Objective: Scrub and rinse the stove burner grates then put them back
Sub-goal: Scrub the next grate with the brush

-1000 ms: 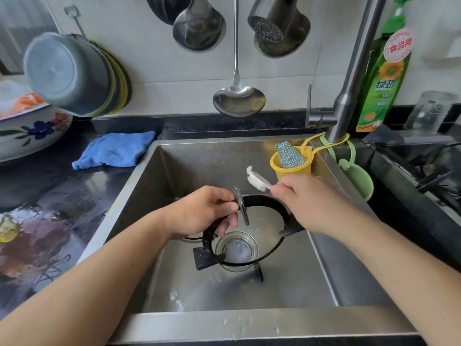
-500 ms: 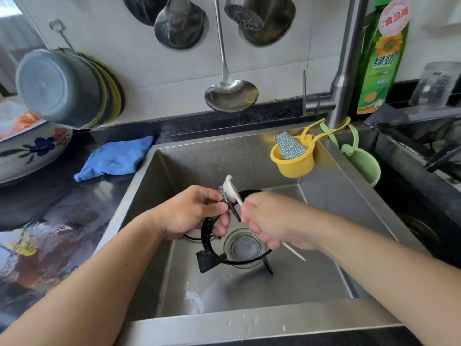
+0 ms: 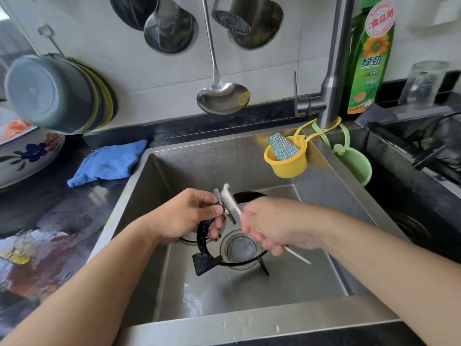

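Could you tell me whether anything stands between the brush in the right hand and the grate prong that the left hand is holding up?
Nothing visible does. The right hand grips the white brush, whose head lies right against the raised prong of the black grate. The left hand holds that prong from the other side, over the sink.

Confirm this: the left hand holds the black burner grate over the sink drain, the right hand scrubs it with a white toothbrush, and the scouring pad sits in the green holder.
One thing is off. The head view shows the scouring pad in the yellow holder, not the green holder. The rest stands.
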`<act>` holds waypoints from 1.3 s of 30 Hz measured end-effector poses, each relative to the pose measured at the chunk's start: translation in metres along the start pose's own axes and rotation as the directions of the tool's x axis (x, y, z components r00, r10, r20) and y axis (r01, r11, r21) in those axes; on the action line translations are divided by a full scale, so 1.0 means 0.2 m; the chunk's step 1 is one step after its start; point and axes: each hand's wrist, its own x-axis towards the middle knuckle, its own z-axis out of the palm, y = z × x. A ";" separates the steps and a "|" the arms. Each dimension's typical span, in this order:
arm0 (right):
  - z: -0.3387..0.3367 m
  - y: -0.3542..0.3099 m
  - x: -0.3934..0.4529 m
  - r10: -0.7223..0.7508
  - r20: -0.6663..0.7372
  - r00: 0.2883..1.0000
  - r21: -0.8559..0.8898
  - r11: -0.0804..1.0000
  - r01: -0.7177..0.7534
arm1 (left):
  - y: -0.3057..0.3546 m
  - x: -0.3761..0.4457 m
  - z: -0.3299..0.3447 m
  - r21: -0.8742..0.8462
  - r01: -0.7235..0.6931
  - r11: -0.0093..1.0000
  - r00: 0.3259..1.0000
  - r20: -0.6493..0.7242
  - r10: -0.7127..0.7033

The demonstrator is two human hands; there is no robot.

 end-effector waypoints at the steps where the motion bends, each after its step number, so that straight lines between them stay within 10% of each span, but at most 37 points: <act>1: 0.01 0.02 -0.03 0.045 0.037 0.998 -0.068 0.997 -0.043 | -0.01 -0.01 -0.01 -0.008 0.006 1.000 1.000 -0.007 -0.007; 9: 0.01 0.00 0.07 -0.073 -0.092 0.993 -0.074 0.995 0.067 | 0.01 -0.01 0.00 -0.017 0.012 1.000 1.000 0.000 -0.012; 16: 0.02 0.09 0.04 0.124 -0.054 0.991 -0.357 0.924 -0.135 | 0.00 -0.01 -0.03 -0.011 0.021 1.000 1.000 -0.007 -0.021; 30: 0.02 0.00 -0.08 0.114 0.013 0.993 -0.169 0.979 -0.110 | -0.02 -0.01 -0.04 -0.018 0.002 1.000 1.000 0.005 -0.002; 39: 0.04 -0.08 0.02 -0.094 -0.226 0.970 -0.222 0.974 0.042 | 0.03 -0.01 0.02 0.008 -0.015 1.000 1.000 0.027 0.015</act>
